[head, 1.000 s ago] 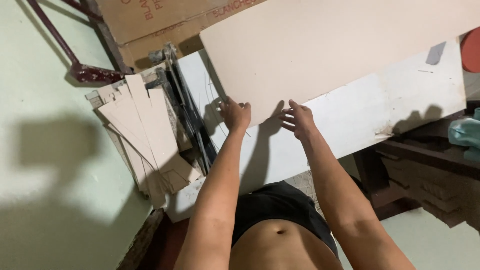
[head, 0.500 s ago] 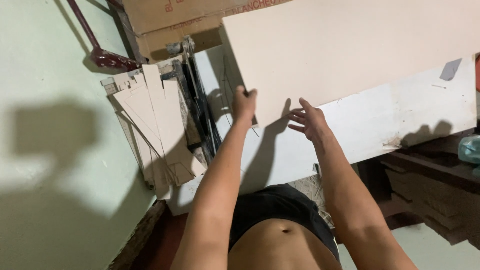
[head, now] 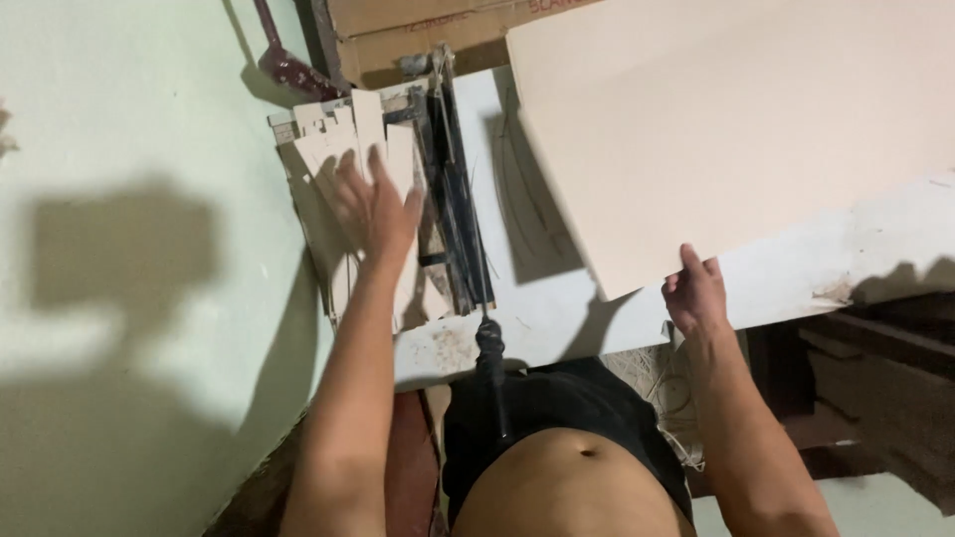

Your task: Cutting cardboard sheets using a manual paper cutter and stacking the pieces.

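Note:
A large pale beige tile (head: 736, 129) lies tilted across a white worktable (head: 557, 318). My right hand (head: 693, 291) grips the tile's near edge, close to its lower corner. My left hand (head: 373, 209) hovers with fingers spread over a stack of cut tile strips (head: 343, 149) at the table's left end, holding nothing. A black manual tile cutter (head: 456, 199) with long rails runs between the strips and the big tile; its handle (head: 490, 348) points toward my body.
A pale green wall (head: 129, 249) fills the left side. A dark red metal leg (head: 288, 60) and brown cardboard boxes (head: 418, 25) stand at the top. Dark wooden shelving (head: 875, 388) sits under the table on the right.
My left hand left the big tile's edge and swung left over the cut strips. The right hand stayed at the tile's near edge, and the tile sits farther right of the cutter.

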